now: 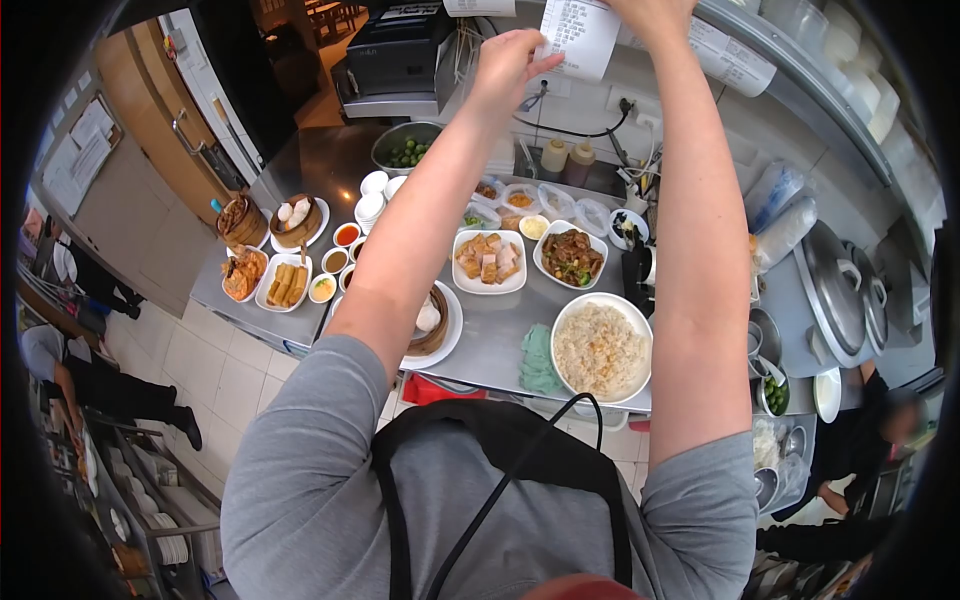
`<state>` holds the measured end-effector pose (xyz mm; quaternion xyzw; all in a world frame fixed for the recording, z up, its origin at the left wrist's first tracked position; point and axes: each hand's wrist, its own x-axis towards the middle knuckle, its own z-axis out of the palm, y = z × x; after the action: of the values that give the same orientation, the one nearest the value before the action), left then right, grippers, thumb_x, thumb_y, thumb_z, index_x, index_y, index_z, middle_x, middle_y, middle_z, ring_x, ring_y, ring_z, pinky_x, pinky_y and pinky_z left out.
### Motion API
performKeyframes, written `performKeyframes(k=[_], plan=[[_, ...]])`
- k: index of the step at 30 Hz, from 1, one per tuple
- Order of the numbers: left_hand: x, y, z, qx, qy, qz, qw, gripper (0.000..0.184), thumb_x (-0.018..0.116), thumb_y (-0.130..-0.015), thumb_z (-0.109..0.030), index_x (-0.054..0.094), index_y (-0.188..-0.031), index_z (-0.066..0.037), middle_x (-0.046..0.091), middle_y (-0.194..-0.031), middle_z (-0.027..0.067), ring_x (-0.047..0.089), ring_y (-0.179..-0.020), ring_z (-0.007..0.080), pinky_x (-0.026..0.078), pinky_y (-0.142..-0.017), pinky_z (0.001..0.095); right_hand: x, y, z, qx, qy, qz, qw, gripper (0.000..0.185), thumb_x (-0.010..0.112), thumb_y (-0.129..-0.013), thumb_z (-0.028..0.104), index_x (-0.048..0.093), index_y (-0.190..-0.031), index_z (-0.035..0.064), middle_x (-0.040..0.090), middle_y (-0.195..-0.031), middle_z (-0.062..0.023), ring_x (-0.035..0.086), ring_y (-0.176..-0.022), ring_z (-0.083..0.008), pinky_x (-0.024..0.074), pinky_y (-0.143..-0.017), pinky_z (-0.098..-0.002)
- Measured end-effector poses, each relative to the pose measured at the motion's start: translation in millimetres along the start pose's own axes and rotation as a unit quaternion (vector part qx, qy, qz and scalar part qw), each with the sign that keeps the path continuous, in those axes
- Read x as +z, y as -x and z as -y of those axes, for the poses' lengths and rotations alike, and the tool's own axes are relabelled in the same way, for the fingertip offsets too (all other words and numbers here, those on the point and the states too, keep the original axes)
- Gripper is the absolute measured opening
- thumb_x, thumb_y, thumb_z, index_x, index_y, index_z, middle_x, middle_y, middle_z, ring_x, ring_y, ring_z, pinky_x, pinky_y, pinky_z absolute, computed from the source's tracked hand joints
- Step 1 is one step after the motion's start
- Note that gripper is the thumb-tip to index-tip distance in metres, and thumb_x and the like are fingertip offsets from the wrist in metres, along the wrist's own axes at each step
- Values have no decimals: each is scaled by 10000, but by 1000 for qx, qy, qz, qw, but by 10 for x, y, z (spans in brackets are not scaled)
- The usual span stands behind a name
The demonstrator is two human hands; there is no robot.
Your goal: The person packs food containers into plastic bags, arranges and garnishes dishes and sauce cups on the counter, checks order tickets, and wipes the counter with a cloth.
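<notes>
Both my arms reach up to the top of the view. My left hand [508,68] pinches the left edge of a printed order slip [582,42] between thumb and fingers. My right hand [655,14] is at the slip's upper right, cut off by the frame edge, so its grip is hidden. More printed slips [722,55] hang along the rail beside it. Below my arms on the steel counter stand a white dish of chopped meat pieces [489,262], a dish of brown meat with greens [571,254] and a large bowl of fried rice [601,348].
A receipt printer [400,55] stands at the back left. Bamboo steamers [298,222], spring rolls [288,285] and sauce cups [347,234] crowd the counter's left. A green cloth [541,358] lies beside the rice. Lidded pots [832,290] are at right. Other people are on both sides.
</notes>
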<state>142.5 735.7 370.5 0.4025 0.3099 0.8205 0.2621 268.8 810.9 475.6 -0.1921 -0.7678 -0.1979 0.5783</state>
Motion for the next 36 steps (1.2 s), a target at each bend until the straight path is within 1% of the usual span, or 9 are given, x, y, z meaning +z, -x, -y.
performKeyframes(k=[4, 6, 10, 19, 21, 28, 30, 34, 36], plan=[[-5, 47, -35, -10, 60, -28, 998, 157, 486, -766, -38, 497, -819, 109, 545, -807, 136, 570, -747, 201, 522, -718, 311, 2, 4, 6, -5, -7, -7, 1000, 586, 731, -508, 257, 523, -1047, 159, 522, -990, -52, 439, -999, -241, 271, -886, -397], [-40, 95, -28, 0, 82, 0, 997, 157, 492, -764, -40, 505, -810, 110, 543, -810, 135, 569, -739, 210, 521, -724, 314, 3, 5, 0, -9, -4, -8, 1000, 581, 729, -508, 256, 526, -1044, 163, 523, -985, -52, 440, -993, -241, 268, -887, -394], [-107, 71, 31, -3, 54, 1, 999, 152, 500, -761, -33, 509, -812, 109, 552, -846, 155, 574, -760, 217, 520, -730, 317, 11, 1, -4, -7, -6, -8, 1000, 580, 728, -509, 258, 526, -1045, 167, 522, -984, -51, 437, -997, -242, 268, -888, -395], [-39, 53, 22, -3, 40, -6, 999, 113, 516, -751, -9, 513, -799, 93, 563, -769, 126, 582, -723, 202, 526, -715, 310, 40, -1, -29, -16, 18, -19, 1000, 584, 727, -523, 271, 519, -1057, 160, 521, -989, -51, 437, -1003, -243, 267, -889, -398], [-41, 27, 32, 0, 6, 9, 1000, 101, 507, -762, 6, 509, -811, 95, 550, -846, 151, 570, -810, 236, 512, -773, 365, 14, 1, -14, -3, 0, 1, 1000, 584, 728, -525, 274, 518, -1059, 160, 519, -993, -53, 434, -1008, -243, 266, -891, -399], [-31, 76, -15, -21, 44, -28, 998, 175, 419, -796, -39, 469, -842, 123, 515, -891, 198, 547, -845, 268, 507, -785, 383, 1, 4, -6, -4, -6, 2, 1000, 584, 728, -522, 269, 519, -1055, 154, 514, -1000, -57, 430, -1012, -245, 265, -893, -400], [-75, 96, 36, -3, 28, -31, 999, 262, 372, -802, -98, 471, -838, 142, 532, -858, 210, 564, -798, 267, 514, -752, 350, -7, -4, -3, 0, -8, 5, 1000, 582, 727, -521, 263, 520, -1053, 150, 513, -1002, -58, 430, -1012, -247, 264, -897, -400], [-167, 167, 81, -19, 36, -36, 999, 257, 381, -800, -94, 471, -850, 141, 524, -894, 219, 560, -815, 267, 502, -767, 343, 6, -3, -3, 3, -4, 4, 1000, 582, 727, -520, 258, 520, -1053, 148, 513, -1003, -59, 429, -1015, -248, 261, -902, -401], [-186, 194, 77, -30, 45, -25, 998, 225, 392, -816, -77, 456, -863, 133, 506, -893, 209, 542, -850, 279, 486, -813, 388, 11, -5, -8, -1, -6, 2, 1000, 586, 729, -516, 260, 520, -1052, 149, 513, -1003, -58, 426, -1019, -247, 261, -904, -402]])
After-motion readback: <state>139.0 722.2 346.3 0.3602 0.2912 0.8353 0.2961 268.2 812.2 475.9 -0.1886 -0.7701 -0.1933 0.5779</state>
